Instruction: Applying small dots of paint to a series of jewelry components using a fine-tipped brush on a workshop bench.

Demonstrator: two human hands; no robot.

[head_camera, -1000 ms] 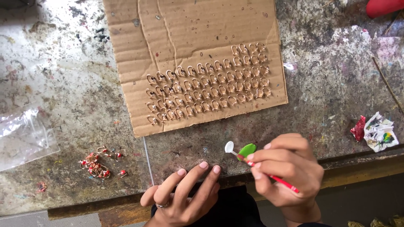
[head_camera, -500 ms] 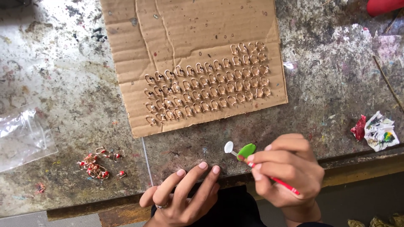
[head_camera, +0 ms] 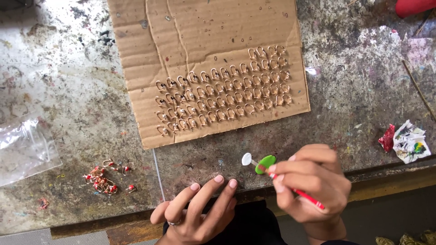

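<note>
The right hand [head_camera: 313, 181] pinches a red-handled tool [head_camera: 272, 170] with a green-and-white tip below the cardboard sheet [head_camera: 204, 36]; the left hand [head_camera: 197, 211], empty and loosely spread, rests below it too.

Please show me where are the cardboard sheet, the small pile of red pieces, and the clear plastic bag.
cardboard sheet [head_camera: 204, 31]: head view, bare upper part of the sheet.
small pile of red pieces [head_camera: 101, 181]: head view, middle of the cluster.
clear plastic bag [head_camera: 25, 147]: head view, centre of the bag.
</note>
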